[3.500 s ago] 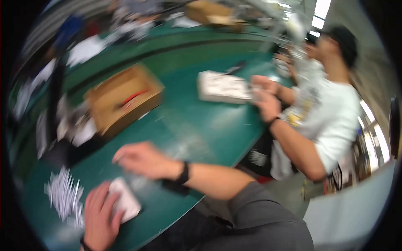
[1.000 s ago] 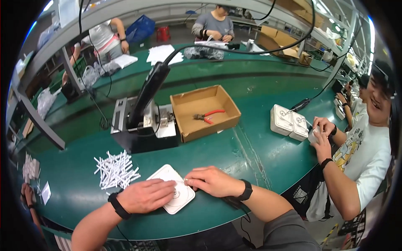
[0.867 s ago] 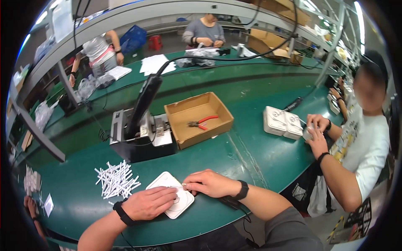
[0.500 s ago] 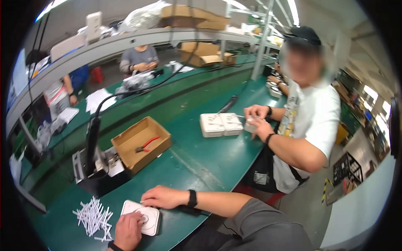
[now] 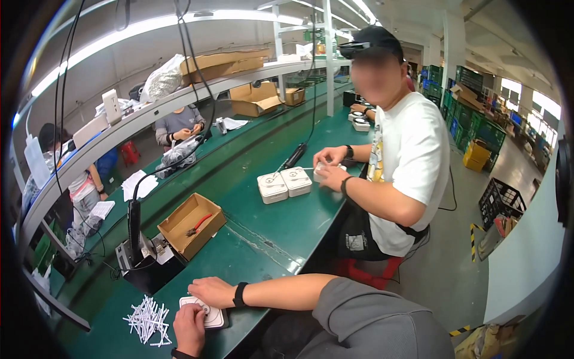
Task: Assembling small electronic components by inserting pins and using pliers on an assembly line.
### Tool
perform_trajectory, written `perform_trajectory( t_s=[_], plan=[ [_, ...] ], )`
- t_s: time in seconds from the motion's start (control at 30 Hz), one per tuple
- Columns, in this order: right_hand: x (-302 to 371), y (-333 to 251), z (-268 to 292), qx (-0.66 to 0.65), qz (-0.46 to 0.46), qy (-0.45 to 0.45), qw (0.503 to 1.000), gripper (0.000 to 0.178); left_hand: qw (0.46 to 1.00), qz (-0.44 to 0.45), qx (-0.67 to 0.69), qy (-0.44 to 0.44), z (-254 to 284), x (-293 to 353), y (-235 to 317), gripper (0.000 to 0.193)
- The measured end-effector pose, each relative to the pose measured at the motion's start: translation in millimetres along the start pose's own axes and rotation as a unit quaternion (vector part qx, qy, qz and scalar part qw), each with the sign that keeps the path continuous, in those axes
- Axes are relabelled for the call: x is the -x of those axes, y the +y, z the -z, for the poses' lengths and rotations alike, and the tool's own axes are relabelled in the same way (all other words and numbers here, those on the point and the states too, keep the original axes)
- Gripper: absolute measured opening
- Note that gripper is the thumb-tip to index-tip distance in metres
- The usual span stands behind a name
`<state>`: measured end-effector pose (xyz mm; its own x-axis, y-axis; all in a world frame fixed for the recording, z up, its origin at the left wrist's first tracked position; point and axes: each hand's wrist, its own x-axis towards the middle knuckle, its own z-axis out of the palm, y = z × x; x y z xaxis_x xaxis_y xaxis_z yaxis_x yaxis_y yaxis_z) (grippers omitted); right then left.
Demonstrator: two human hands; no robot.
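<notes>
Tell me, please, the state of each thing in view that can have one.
White square case: face up, partly covered
Left hand: resting on the case, fingers bent
Right hand: at the case's far edge, grip unclear
White sticks: loose in a heap
Cardboard box: open on top
Red-handled pliers: lying in the box
Two white cases: face up, side by side
Far carton: flaps open

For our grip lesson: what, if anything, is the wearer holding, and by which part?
Left hand touches the white case on top, right hand at its far side; gripping unclear.
</notes>
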<state>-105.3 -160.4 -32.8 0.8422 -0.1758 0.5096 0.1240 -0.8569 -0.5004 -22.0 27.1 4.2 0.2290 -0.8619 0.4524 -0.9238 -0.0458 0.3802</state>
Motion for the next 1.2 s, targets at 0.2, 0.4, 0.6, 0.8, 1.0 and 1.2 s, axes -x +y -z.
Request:
perform_trajectory(
  t_s=[0.2,0.4,0.6,0.8,1.0,1.2],
  plan=[
    [13,-20,-3,0.027,-0.029,0.060,0.997,0.018,0.996,0.048,0.066,0.019,18,15,-5,0.013],
    [55,-23,15,0.008,-0.064,0.040,0.997,0.024,0.993,0.053,0.108,0.022,-7,13,-19,0.022],
    [36,-39,41,-0.054,-0.148,-0.069,0.985,0.027,0.993,0.046,0.095,0.052,-11,30,-12,0.015],
    [8,-18,53,-0.141,-0.189,-0.108,0.966,0.022,0.996,0.012,0.084,0.015,-15,8,-12,0.018],
    [-40,28,41,-0.463,-0.297,-0.143,0.823,0.024,0.989,0.018,0.122,0.080,-13,7,-9,0.018],
    [-32,33,52,-0.534,-0.290,-0.201,0.769,0.022,0.991,0.065,0.090,0.070,6,15,14,0.018]
  ],
)
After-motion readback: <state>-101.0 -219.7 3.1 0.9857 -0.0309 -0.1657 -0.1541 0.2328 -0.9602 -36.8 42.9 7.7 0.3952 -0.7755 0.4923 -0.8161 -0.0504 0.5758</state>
